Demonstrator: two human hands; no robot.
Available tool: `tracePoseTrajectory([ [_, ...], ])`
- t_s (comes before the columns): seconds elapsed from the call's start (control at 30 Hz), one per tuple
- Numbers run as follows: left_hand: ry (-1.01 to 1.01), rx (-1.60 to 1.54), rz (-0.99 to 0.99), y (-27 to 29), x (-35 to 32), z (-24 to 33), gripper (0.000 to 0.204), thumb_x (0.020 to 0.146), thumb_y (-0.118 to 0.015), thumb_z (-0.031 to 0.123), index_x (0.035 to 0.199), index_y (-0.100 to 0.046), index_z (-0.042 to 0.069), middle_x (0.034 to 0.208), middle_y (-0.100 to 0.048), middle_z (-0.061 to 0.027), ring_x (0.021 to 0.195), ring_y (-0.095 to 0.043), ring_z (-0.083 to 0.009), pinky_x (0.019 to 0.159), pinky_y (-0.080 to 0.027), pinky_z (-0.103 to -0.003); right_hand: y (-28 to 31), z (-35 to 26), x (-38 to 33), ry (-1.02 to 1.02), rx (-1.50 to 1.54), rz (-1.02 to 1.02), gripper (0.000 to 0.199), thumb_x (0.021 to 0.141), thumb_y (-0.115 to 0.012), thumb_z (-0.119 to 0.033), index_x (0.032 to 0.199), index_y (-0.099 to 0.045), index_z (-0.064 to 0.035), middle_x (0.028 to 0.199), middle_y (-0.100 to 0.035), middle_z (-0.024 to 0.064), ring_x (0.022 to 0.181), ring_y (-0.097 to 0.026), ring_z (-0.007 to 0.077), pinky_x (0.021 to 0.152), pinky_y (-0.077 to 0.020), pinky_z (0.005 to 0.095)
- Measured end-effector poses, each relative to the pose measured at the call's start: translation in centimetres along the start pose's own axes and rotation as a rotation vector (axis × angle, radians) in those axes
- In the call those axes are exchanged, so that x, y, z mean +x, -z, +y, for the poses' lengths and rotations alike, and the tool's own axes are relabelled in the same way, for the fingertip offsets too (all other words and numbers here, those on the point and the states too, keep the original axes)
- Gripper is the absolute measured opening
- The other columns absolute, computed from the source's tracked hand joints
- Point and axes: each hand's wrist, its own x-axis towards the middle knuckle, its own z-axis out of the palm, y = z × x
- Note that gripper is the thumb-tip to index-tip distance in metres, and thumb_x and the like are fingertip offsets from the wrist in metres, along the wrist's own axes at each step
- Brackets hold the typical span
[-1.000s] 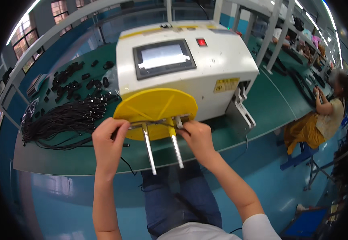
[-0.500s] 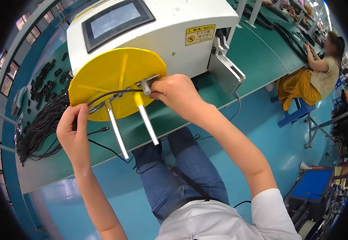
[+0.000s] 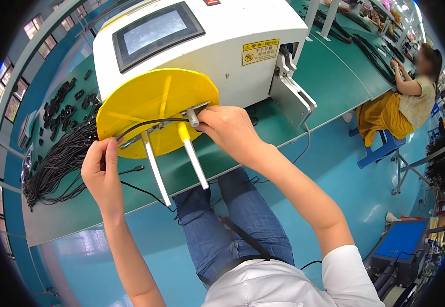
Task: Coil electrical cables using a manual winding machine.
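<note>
A thin black cable (image 3: 168,120) runs across the front of the yellow disc (image 3: 140,97) on a white machine. My left hand (image 3: 102,171) pinches it at the disc's left edge, thumb and fingers pressed together. At the disc's right side my right hand (image 3: 235,133) is closed on the cable's other end, beside a short grey metal post (image 3: 193,118). The right fingertips are partly hidden behind that post. Two rods stick out from the disc toward me: a bare metal rod (image 3: 156,171) and a metal rod with a yellow base (image 3: 197,161).
The white machine (image 3: 222,30) with a screen (image 3: 156,31) stands on a green table (image 3: 335,77). Bundled black cables (image 3: 61,163) and small black parts (image 3: 61,110) lie at left. Metal plates (image 3: 294,97) project at right. A person (image 3: 412,97) sits farther right.
The whole view has shifted slightly, so the machine and hands appear a little to the right and lower. Both hands keep their hold on the cable at the disc.
</note>
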Motion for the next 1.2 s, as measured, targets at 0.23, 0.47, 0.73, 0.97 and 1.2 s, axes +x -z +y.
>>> tracePoseTrajectory([
  [0.23,0.030,-0.021,0.006,-0.2,0.1,-0.1,0.013,0.090,-0.060,0.008,0.082,-0.060,-0.002,0.069,-0.047,0.0015,0.063,-0.039,-0.0056,0.054,-0.027,-0.021,-0.1,0.5,0.7,0.012,-0.063,-0.036,0.012,0.077,-0.067,-0.013,0.074,-0.061,-0.0035,0.070,-0.061,0.0120,0.064,-0.060,0.0320,0.055,-0.0474,0.0394],
  [0.47,-0.005,0.061,-0.080,0.9,-0.7,-1.9,0.011,0.091,-0.057,0.005,0.085,-0.060,-0.003,0.072,-0.048,0.0018,0.066,-0.041,-0.0051,0.059,-0.032,-0.020,0.3,0.6,0.7,0.020,-0.032,-0.027,0.010,0.077,-0.067,-0.012,0.075,-0.061,-0.0038,0.072,-0.061,0.0120,0.066,-0.060,0.0314,0.056,-0.0476,0.0391],
  [0.73,0.095,-0.087,-0.154,0.8,-3.0,-2.7,0.012,0.088,-0.057,0.004,0.081,-0.062,-0.004,0.066,-0.043,0.0023,0.059,-0.038,-0.0052,0.053,-0.027,-0.021,1.1,0.2,-0.3,0.015,0.112,0.012,0.009,0.076,-0.068,-0.006,0.084,-0.065,-0.0021,0.075,-0.063,0.0115,0.067,-0.061,0.0287,0.059,-0.0479,0.0356],
  [0.97,0.291,-0.224,-0.098,1.6,-5.1,-2.5,0.010,0.086,-0.060,0.003,0.082,-0.066,-0.003,0.064,-0.042,0.0015,0.057,-0.035,-0.0057,0.050,-0.023,-0.023,2.3,0.1,-1.4,-0.073,0.157,0.007,0.011,0.079,-0.067,-0.004,0.089,-0.065,-0.0001,0.077,-0.063,0.0114,0.066,-0.062,0.0246,0.059,-0.0478,0.0314],
  [1.2,0.316,-0.234,-0.079,4.1,-7.4,-6.3,0.015,0.089,-0.057,0.006,0.080,-0.064,-0.003,0.066,-0.040,0.0039,0.053,-0.033,-0.0027,0.048,-0.022,-0.021,1.3,0.7,-4.0,-0.219,0.292,-0.054,0.007,0.080,-0.066,-0.006,0.085,-0.065,-0.0017,0.078,-0.064,0.0097,0.069,-0.063,0.0260,0.061,-0.0491,0.0324],
])
